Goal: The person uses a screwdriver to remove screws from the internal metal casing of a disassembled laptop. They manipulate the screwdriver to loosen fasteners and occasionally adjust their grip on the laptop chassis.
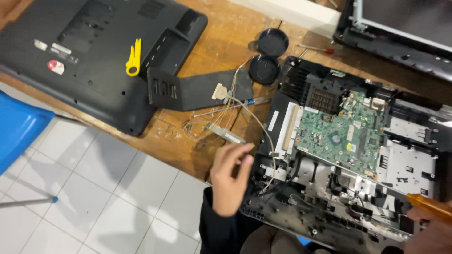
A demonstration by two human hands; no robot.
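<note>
1. While I look down through the head camera, my left hand (229, 178) is at the near edge of the wooden table (212, 37), its fingertips touching a small narrow circuit strip (229, 135).
2. That strip lies just beyond the fingers, at the left edge of the opened computer chassis (348, 155), with thin wires (235, 106) running from it towards the far side.
3. My left fingers (240, 157) are loosely curled and a little apart; thumb and forefinger meet at the strip's near end, though I cannot tell whether they truly pinch it.
4. My right hand (431, 233) sits at the near right corner, fingers closed around the orange handle of a screwdriver (431, 207).
5. Its shaft slants left across the chassis, just near of the green motherboard (341, 136).
</note>
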